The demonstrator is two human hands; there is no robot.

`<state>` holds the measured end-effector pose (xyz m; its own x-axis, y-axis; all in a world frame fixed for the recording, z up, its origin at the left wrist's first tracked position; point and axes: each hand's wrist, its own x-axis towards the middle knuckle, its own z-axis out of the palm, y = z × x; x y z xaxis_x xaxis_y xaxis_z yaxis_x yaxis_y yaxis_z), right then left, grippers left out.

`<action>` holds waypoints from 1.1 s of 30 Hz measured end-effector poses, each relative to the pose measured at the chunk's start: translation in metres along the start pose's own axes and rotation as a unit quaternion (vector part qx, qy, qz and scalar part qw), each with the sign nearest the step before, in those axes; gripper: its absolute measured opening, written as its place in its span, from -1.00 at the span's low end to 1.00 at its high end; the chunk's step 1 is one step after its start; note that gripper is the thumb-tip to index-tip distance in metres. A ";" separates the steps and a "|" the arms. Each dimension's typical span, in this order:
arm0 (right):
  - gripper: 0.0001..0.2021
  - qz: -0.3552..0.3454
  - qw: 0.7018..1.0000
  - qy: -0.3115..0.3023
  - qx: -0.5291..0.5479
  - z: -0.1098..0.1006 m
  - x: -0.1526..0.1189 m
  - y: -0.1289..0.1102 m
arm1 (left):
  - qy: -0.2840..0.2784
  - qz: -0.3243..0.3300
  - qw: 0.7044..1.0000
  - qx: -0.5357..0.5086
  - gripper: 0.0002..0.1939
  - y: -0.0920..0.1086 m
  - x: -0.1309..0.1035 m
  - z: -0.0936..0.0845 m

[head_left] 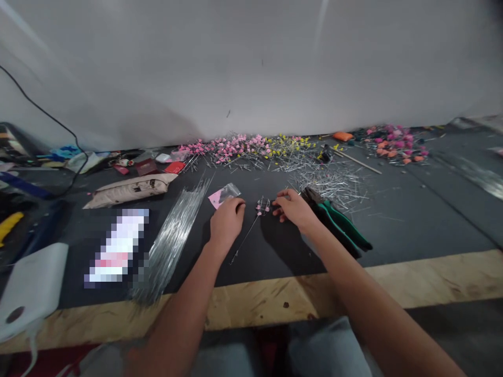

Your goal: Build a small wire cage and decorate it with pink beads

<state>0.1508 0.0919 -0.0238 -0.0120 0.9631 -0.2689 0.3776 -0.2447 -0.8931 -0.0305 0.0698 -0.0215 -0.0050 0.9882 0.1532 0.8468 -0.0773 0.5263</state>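
My left hand (pixel 227 221) is curled at the lower edge of a small clear plastic bag (pixel 225 195) with a pink printed piece. Its fingertips point down, and whatever they hold, if anything, is hidden. My right hand (pixel 294 209) hovers opposite, fingers bent and slightly apart, with nothing visible in them. Between both hands lies a thin wire stem (pixel 247 238), topped by wire loops with small pink beads (pixel 263 206); neither hand appears to touch it. Green-handled pliers (pixel 338 222) rest beside my right wrist, partly behind the forearm.
A bundle of straight wires (pixel 173 235) lies left, beside a lit phone (pixel 118 246) and a beige pouch (pixel 131 190). Along the wall are pink beaded stems (pixel 239 146), yellow ones (pixel 286 145) and loose wires (pixel 334 183). A white device (pixel 33 288) stands at the left edge.
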 end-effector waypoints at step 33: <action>-0.74 -0.108 0.987 -0.042 0.110 0.008 -0.004 -0.018 | -0.060 -0.082 0.859 -0.501 -0.76 0.010 0.010 0.009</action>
<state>0.1369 0.0912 -0.0096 -0.1495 0.9852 -0.0842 0.1471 -0.0620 -0.9872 -0.0174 0.0805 -0.0220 0.0254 0.9986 -0.0475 -0.0439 0.0486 0.9979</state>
